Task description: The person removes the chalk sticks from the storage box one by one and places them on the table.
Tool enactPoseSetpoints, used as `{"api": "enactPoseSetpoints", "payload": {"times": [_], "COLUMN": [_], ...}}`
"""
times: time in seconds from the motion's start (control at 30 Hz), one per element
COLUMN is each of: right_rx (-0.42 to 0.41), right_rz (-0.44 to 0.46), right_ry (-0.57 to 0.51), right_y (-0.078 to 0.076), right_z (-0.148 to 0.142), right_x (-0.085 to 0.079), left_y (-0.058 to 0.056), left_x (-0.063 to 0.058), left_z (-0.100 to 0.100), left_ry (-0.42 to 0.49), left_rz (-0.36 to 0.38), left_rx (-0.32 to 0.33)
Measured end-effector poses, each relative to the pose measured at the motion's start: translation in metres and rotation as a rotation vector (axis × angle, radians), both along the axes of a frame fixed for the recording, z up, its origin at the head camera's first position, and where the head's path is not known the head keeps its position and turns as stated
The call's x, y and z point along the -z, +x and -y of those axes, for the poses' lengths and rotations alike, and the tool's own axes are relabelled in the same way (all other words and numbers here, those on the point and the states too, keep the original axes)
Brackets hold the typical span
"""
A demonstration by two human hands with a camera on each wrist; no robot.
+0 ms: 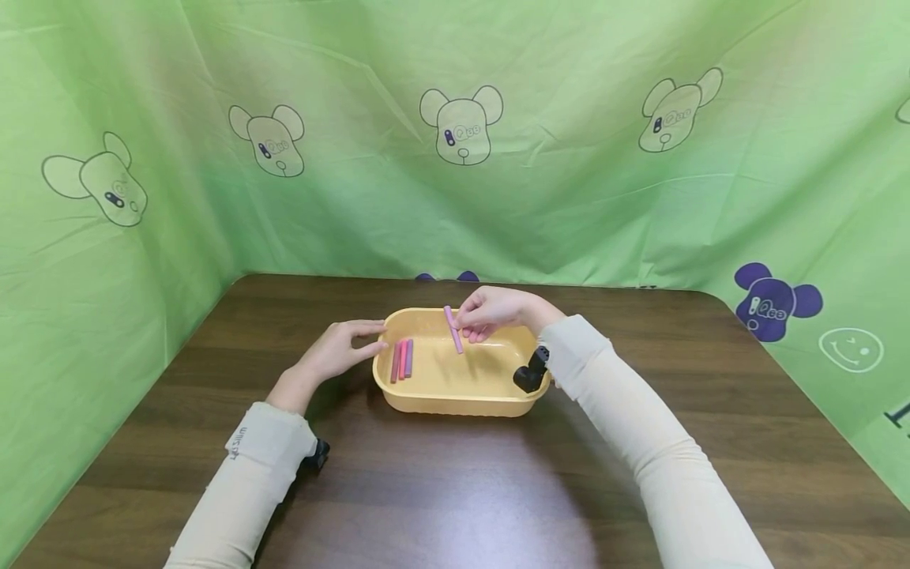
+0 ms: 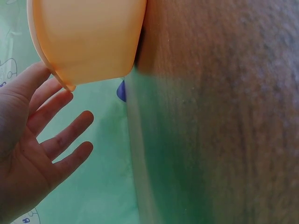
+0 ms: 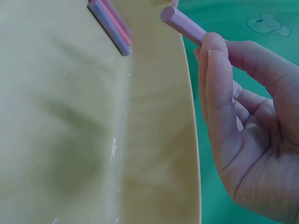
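Note:
Between thumb and fingertips, my right hand pinches a thin lilac stick by its side. The stick tilts over the back part of a yellow oval basin. Inside the basin, at its left end, lie a dark mauve stick, a pink stick and a greyish purple stick, side by side. My left hand is at the basin's left end with fingers extended, thumb and fingertips at the rim. In the left wrist view, its other fingers spread apart below the basin's edge.
The basin stands on a dark brown wooden table. A green printed cloth hangs behind the table and along its sides. Each wrist carries a black camera, and the right camera hangs over the basin's right end.

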State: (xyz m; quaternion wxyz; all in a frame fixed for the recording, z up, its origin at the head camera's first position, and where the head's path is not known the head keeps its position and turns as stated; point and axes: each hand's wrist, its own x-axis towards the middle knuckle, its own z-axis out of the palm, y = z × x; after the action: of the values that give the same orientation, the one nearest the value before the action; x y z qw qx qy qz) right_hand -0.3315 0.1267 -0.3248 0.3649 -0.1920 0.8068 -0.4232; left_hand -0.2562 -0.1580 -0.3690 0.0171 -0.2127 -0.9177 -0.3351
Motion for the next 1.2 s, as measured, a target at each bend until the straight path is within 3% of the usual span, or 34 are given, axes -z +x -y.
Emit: {"api": "enactPoseSetpoints", "payload": {"times": [1.03,1.2], "right_rx": [0.021,0.028], "right_rz": [-0.016,-0.021], "right_ry": [-0.051,-0.056], "right_y": [0.017,0.020], "right_z": [-0.051,-0.057], "right_x": [-0.002,-0.002], "left_y": [-0.001,-0.001], "left_x": [0.002,0.002], "left_z": [0.000,0.001], "left_ry": [-0.015,-0.001], "left_rz": [0.015,-0.016], "left_rx": [-0.005,0.008]}}
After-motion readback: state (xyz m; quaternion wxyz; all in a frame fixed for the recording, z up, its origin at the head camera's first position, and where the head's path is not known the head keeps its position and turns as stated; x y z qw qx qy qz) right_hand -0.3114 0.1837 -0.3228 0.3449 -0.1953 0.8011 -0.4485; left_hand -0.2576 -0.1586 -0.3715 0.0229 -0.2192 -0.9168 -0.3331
